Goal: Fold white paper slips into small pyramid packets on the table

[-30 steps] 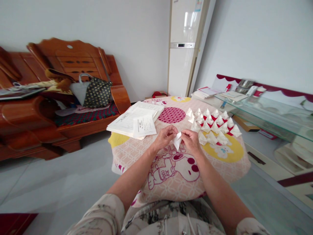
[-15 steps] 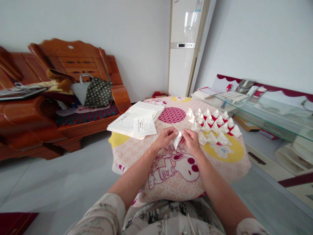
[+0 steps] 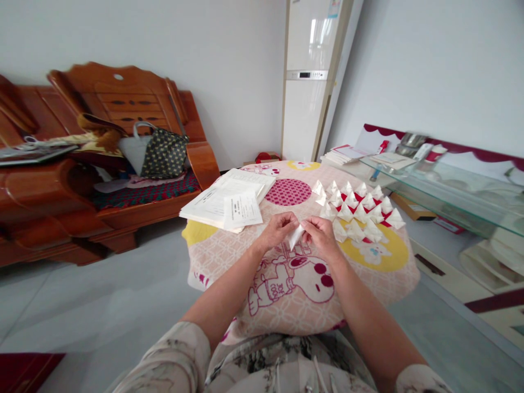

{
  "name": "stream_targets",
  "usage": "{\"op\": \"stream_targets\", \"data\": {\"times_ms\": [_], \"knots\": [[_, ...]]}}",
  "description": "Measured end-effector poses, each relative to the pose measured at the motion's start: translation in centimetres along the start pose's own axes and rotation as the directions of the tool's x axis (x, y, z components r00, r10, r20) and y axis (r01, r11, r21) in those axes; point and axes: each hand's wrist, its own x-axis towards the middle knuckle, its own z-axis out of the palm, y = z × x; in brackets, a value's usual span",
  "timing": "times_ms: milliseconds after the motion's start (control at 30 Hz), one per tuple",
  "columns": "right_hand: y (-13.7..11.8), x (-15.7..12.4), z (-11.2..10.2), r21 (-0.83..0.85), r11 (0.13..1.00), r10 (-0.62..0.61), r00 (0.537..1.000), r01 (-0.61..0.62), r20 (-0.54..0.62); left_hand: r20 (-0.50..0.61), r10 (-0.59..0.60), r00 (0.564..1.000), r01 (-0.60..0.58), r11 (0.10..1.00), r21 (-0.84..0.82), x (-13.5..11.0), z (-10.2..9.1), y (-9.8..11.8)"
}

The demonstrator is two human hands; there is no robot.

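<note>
A patterned bag (image 3: pixel 166 155) rests on a carved wooden sofa (image 3: pixel 125 113), left; a tall white appliance (image 3: pixel 303 112) stands upright.

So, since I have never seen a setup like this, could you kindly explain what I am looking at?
Of course. There is no machine here, only a person's bare hands. The view comes from a camera worn on that person's head, looking forward and down. The left hand and right hand pinch a small white folded piece, apparently paper, between their fingertips. Below them is a table with a patterned cloth. On it, a pile of printed sheets lies to the left, and rows of pointed folded pieces, with red showing among them, stand to the right.
</note>
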Motion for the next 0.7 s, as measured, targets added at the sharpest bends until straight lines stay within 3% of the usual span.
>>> {"op": "stream_targets", "data": {"times_ms": [200,367,700], "knots": [[-0.2,-0.2,0.1,0.05,0.998,0.02,0.998,-0.023,0.061,-0.009,-0.009,1.0,0.008,1.0,-0.026,0.1,0.1,-0.3],[-0.5,-0.1,0.2,0.221,0.973,0.066,0.998,-0.064,-0.003,-0.01,-0.05,0.999,0.049,0.992,-0.114,-0.1,0.0,0.3],[0.7,1.0,-0.9,0.536,0.843,0.122,0.987,-0.048,-0.103,-0.012,-0.091,0.996,0.086,0.965,-0.248,-0.4,-1.3,-0.1]]}}
